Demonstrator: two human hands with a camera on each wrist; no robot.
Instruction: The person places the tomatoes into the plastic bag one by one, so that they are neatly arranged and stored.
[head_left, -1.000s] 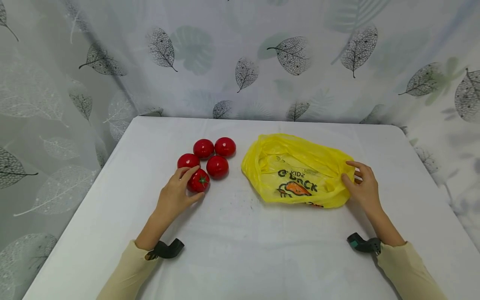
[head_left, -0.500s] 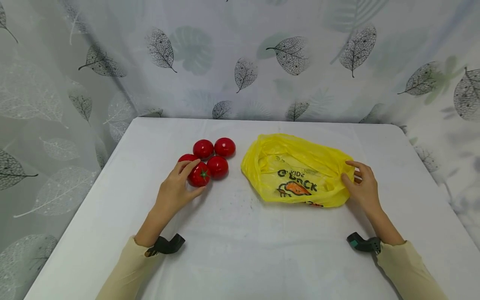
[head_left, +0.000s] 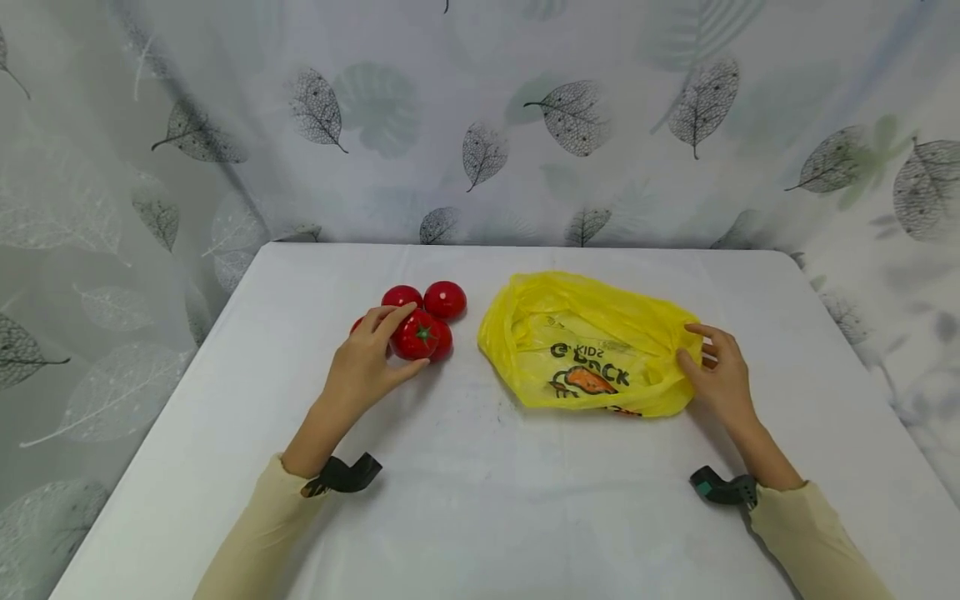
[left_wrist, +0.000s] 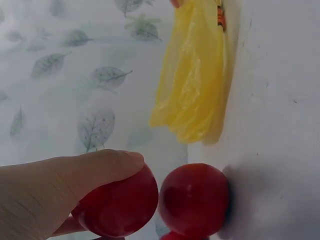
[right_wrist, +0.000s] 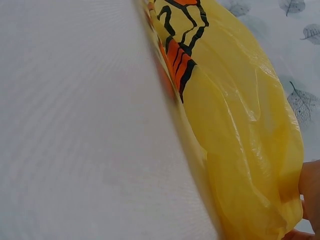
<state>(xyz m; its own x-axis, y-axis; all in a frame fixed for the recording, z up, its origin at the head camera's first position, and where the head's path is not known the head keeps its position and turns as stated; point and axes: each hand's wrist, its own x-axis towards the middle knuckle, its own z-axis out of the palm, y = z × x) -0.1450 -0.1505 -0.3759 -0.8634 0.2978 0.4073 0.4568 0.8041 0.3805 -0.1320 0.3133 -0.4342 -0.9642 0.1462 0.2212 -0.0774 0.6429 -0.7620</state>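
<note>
My left hand (head_left: 362,358) grips a shiny red tomato (head_left: 416,335) with a green star-shaped top, thumb and fingers on opposite sides. In the left wrist view the held tomato (left_wrist: 122,202) is up off the table, beside another tomato (left_wrist: 194,200) that rests on it. Behind the hand lie the other tomatoes (head_left: 446,299), one mostly covered by the fingers. On the right, my right hand (head_left: 723,375) pinches the right end of a thin yellow plastic bag (head_left: 585,333) with black lettering and an orange print. That bag (right_wrist: 240,125) fills much of the right wrist view.
Everything lies on a white-covered table (head_left: 510,508) with rounded far corners. A leaf-patterned curtain (head_left: 480,108) hangs behind it and along both sides. Each wrist carries a small black camera mount (head_left: 348,473).
My left hand has raised the tomato from the group and carried it slightly right and away, over its neighbours. My right hand keeps its hold on the bag, nearly still.
</note>
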